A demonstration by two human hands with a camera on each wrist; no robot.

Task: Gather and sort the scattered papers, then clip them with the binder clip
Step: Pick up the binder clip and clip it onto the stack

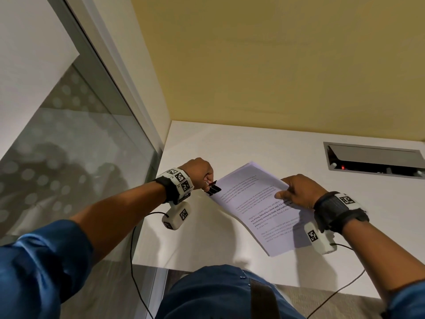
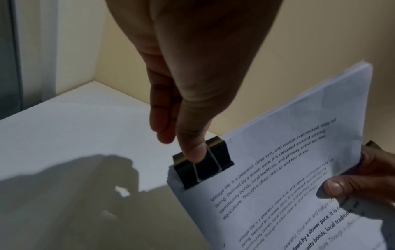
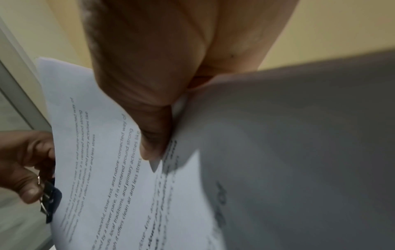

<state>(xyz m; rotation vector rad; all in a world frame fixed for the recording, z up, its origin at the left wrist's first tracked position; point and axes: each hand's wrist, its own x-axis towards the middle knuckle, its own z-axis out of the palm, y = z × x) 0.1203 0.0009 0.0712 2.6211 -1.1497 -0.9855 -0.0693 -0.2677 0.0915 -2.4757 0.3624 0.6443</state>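
Left hand: your left hand (image 1: 199, 172) is raised above the table (image 1: 230, 143) at the left edge of the stack of papers (image 1: 257, 203); the fingers are curled in and the thumb (image 2: 193, 148) presses down on the wire handles of the binder clip (image 2: 203, 163), pinching them.
Left arm: your forearm reaches forward from a rolled blue sleeve (image 1: 43, 268), with the wrist turned so the knuckles face up in the head view.
Right hand: your right hand (image 1: 301, 191) grips the right edge of the stack, thumb (image 2: 340, 186) flat on the printed top sheet and the other fingers tucked beneath; how they lie under the paper cannot be told.
Right arm: it comes in from the lower right, the wrist level with the stack.
Binder clip: black, seated over the left edge of the stack near its far corner, its mouth around the sheets in the left wrist view; whether it bites fully cannot be told.
Papers: gathered into one squared stack, held off the table between your two hands, tilted, printed side up, the near end sagging towards you.
Table: white, set against a yellow wall (image 1: 276, 65), a glass panel (image 1: 69, 157) to your left.
Cable hatch: a grey recessed hatch (image 1: 372, 155) lies in the table well to the right of the stack.
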